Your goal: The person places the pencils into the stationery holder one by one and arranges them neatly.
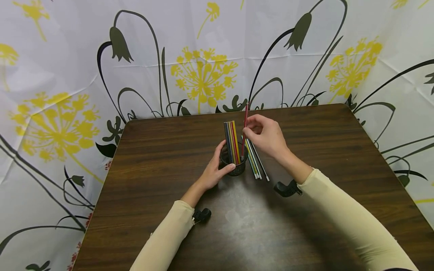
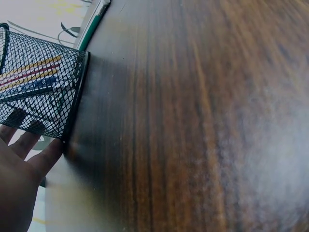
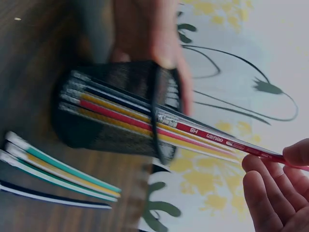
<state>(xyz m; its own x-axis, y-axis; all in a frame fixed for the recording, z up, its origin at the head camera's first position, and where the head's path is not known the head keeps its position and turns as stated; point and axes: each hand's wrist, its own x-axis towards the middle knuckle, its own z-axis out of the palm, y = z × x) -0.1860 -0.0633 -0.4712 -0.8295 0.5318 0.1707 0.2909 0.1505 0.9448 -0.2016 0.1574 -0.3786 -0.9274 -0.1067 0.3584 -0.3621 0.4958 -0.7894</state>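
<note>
A black mesh pencil cup stands on the table, and my left hand holds it, thumb at the near side and fingers round the left. In the left wrist view, fingertips touch the mesh cup near its base. Several pencils stand in the cup, dark, yellow and red. My right hand pinches a red pencil near its upper end. The eraser end of this red pencil points down at the cup's mouth; how deep it reaches, I cannot tell.
Several loose pencils, green, yellow, white and dark, lie on the table just right of the cup. The brown wood-grain table ends at a flower-printed cloth behind. Dark wrist devices hang under both forearms.
</note>
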